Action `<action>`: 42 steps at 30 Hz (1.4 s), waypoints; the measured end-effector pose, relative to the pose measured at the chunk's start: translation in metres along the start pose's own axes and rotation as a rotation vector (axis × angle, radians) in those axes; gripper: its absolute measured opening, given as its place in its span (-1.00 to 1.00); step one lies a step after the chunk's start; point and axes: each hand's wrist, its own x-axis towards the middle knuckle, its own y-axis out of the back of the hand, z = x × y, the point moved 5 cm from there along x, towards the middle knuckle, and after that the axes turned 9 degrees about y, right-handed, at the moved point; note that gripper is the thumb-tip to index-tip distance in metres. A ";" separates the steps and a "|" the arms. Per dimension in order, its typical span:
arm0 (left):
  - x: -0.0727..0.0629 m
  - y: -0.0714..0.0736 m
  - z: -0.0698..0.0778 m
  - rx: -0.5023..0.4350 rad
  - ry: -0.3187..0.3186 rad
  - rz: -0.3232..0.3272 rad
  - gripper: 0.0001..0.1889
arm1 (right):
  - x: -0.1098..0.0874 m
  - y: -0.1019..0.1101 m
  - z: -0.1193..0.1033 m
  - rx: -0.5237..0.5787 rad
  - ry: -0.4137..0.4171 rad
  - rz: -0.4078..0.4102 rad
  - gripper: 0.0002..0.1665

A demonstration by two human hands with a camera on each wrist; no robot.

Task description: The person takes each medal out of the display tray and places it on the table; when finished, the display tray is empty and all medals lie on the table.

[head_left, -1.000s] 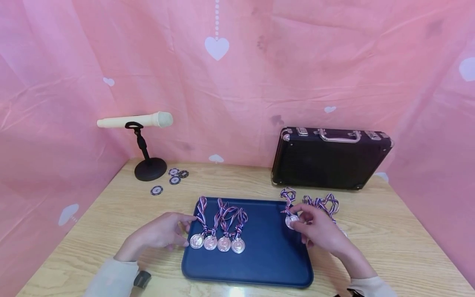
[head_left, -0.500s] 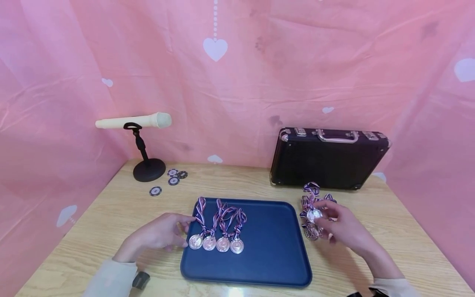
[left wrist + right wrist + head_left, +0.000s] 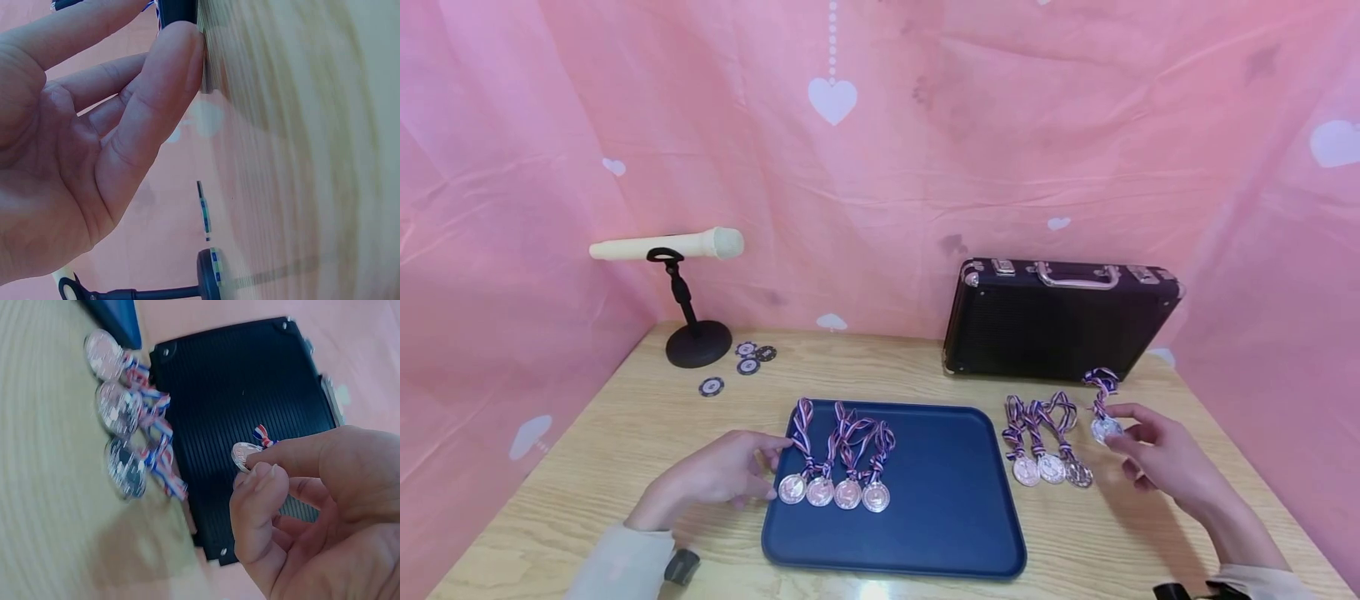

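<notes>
My right hand (image 3: 1168, 454) pinches a silvery medal (image 3: 1107, 430) between thumb and fingers, above the table to the right. The medal's striped ribbon (image 3: 1101, 382) sticks up in front of the black case. In the right wrist view the medal (image 3: 245, 455) shows at the fingertips. Three more medals (image 3: 1051, 468) with knotted ribbons lie in a row on the table, left of that hand. My left hand (image 3: 730, 471) touches the left rim of a blue tray (image 3: 947, 517) with thumb and index finger extended. Several medals (image 3: 847, 493) lie side by side on the tray's left half.
A black case (image 3: 1060, 325) with a metal handle stands at the back right. Back left, a white microphone (image 3: 662, 246) rests on a black stand (image 3: 698, 343), with several poker chips (image 3: 748, 366) beside it. Pink curtain (image 3: 850, 192) surrounds the wooden table (image 3: 647, 433).
My right hand has carried the medal from over the tray's right edge, past the three loose medals, to their right. The left hand has stayed at the tray's rim.
</notes>
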 end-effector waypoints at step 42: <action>-0.001 0.001 0.000 -0.002 -0.005 -0.007 -0.28 | -0.009 -0.003 0.029 -0.247 -0.055 -0.052 -0.44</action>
